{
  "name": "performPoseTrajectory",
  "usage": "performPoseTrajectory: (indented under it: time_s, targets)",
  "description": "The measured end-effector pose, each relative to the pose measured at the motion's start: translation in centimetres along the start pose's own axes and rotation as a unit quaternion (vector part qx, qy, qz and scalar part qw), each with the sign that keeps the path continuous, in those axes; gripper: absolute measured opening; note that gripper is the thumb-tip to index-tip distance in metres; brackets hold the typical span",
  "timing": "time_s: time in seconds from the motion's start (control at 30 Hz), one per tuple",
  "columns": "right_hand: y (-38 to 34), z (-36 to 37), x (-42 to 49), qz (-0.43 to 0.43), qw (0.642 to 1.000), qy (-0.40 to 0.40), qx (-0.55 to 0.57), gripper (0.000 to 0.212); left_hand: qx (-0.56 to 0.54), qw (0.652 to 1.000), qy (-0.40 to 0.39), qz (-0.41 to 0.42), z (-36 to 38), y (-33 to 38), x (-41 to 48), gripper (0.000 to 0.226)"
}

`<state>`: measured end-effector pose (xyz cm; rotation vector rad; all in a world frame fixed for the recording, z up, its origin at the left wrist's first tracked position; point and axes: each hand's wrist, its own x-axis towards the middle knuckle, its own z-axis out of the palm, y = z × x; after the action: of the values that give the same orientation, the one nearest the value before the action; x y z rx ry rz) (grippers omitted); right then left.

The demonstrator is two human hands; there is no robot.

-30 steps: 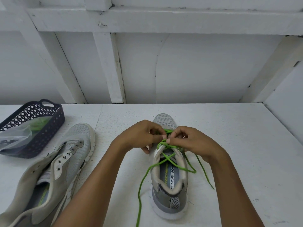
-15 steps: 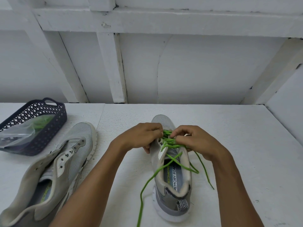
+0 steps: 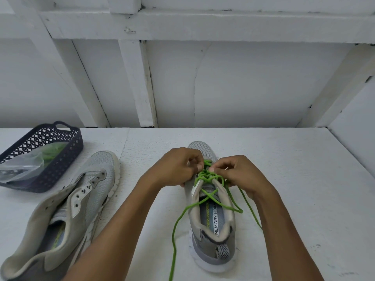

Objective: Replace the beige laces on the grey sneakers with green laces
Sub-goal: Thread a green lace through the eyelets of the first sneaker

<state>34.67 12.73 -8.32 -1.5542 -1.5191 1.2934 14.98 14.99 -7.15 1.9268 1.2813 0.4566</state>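
Note:
A grey sneaker (image 3: 213,236) stands in the middle of the white table, heel toward me, with a green lace (image 3: 209,177) threaded through its front eyelets. My left hand (image 3: 176,169) and my right hand (image 3: 237,175) meet over the shoe's tongue, each pinching the green lace with curled fingers. Two loose lace ends trail down, one to the left of the shoe, one to its right. A second grey sneaker (image 3: 67,209) lies at the left with no lace in its eyelets.
A dark lattice basket (image 3: 60,161) sits at the far left, holding a clear plastic bag (image 3: 22,169) with something green inside. White wooden beams and a wall rise behind the table (image 3: 304,179). Another white wall borders the table's right side.
My hands have stayed at the shoe's front eyelets, with only small finger movements on the lace. The lace crossings over the tongue look drawn a little tighter.

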Motion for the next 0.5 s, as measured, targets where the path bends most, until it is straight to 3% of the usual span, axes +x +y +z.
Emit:
performPoseTrajectory:
  time_s: [0.1, 0.3, 0.5]
  targets:
    - [-0.1, 0.3, -0.2, 0.004, 1.000, 0.018, 0.025, 0.012, 0.004, 1.000, 0.024, -0.019, 0.3, 0.0, -0.1, 0.017]
    - [-0.1, 0.4, -0.3, 0.007, 0.999, 0.039, 0.038, 0.013, -0.207, 0.974, 0.029, -0.084, 0.1, -0.7, -0.4, 0.021]
    - [0.4, -0.2, -0.3, 0.037, 0.996, -0.002, 0.086, 0.020, -0.220, 0.974, -0.017, -0.058, -0.1, -1.4, -1.0, 0.010]
